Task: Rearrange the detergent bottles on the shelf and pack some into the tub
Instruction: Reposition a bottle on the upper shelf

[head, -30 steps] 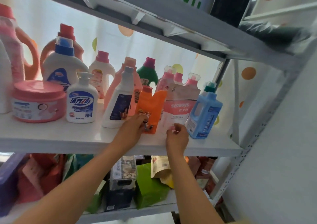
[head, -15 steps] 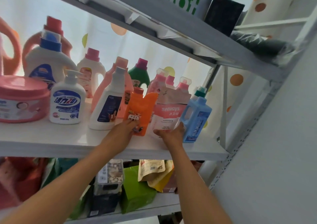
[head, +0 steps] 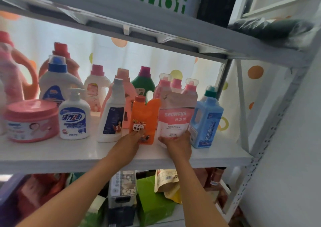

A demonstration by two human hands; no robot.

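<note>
Left hand gripped the orange bottle; just right of it, right hand clasped the pink pouch.

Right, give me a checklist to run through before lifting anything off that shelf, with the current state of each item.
1. Left hand on the orange bottle: ok, fingers at its base.
2. Right hand grips the pink refill pouch: ok.
3. Orange bottle upright: ok.
4. Blue bottle apart from the pouch: not ok, right beside it.
5. Tub within reach: cannot tell, none in view.
</note>
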